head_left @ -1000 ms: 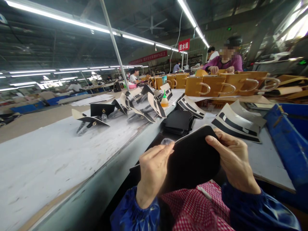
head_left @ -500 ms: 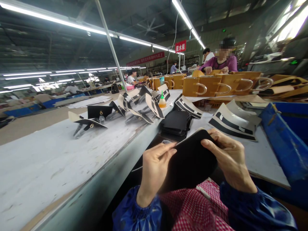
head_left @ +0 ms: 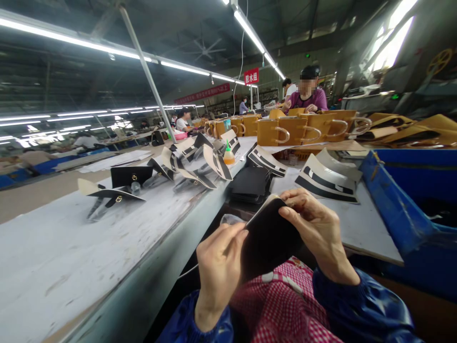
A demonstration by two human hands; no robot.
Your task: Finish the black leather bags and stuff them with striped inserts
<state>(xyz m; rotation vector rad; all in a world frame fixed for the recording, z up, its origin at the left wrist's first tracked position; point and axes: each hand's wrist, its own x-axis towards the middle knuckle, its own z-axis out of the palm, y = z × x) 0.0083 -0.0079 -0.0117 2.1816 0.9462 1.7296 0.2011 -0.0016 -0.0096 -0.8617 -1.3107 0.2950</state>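
A black panel with a pale underside (head_left: 270, 240), its top edge showing light, is held up before me by both hands. My left hand (head_left: 221, 259) pinches its left top edge between thumb and fingers. Gripping the upper right corner is my right hand (head_left: 317, 228), thumb on the black face and fingers behind. A bit of clear plastic (head_left: 231, 219) shows just behind my left fingers. Beyond the panel lies a stack of black pieces (head_left: 249, 183). To its right, curved cream panels with black strips (head_left: 326, 178) rest on a board.
On the long white table (head_left: 82, 257) at left stand several black-and-cream flaps with gold clasps (head_left: 119, 193). A glue bottle with a green tip (head_left: 229, 155) stands near its edge. Brown bag parts (head_left: 291, 131) line the back, before a co-worker (head_left: 310, 97). A blue bin (head_left: 389, 205) is at right.
My view has turned a little to the right, so the scene shifts left. Both hands keep hold of the black panel, which is tilted slightly differently.
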